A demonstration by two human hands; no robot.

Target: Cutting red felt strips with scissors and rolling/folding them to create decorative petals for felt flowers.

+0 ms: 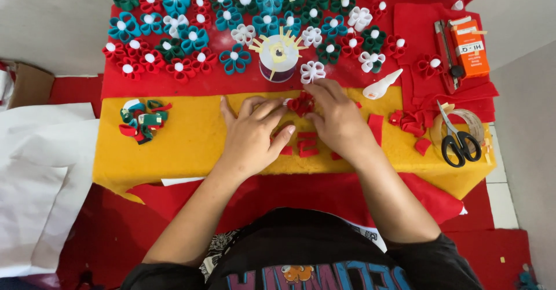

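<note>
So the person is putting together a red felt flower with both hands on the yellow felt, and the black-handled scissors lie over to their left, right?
Not quite: the black-handled scissors lie to the person's right, on the edge of the yellow felt, as the head view shows. The rest holds: the left hand and right hand both work at a red felt flower on that yellow felt.
</note>
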